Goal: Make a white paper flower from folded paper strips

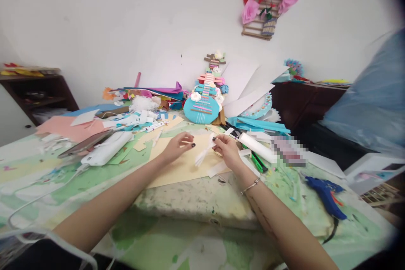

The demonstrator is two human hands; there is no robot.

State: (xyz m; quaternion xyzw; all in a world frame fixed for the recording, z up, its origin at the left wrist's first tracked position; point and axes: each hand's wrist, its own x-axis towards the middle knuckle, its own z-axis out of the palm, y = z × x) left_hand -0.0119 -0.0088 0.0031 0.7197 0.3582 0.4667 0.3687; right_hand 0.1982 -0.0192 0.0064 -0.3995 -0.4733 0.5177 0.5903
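My right hand [227, 148] pinches a thin white paper strip [205, 152], folded or looped at the top with its ends hanging down to the left. Just across from it, my left hand [179, 147] hovers with its fingers curved and thumb apart, holding nothing. Beneath both hands lies a sheet of pale yellow paper [177, 171]. Beside my right hand are a white roll [257, 147] and a green box cutter [258, 162]. A blue paper lute [202, 109] decorated with flowers stands upright behind the hands.
A blue glue gun [327, 198] rests at the right on the patterned tablecloth [196, 240]. To the left are a white power strip [107, 147] with a cable, a dark phone-like slab [84, 143] and pink paper [68, 128]. Paper scraps [144, 116] pile up at the back.
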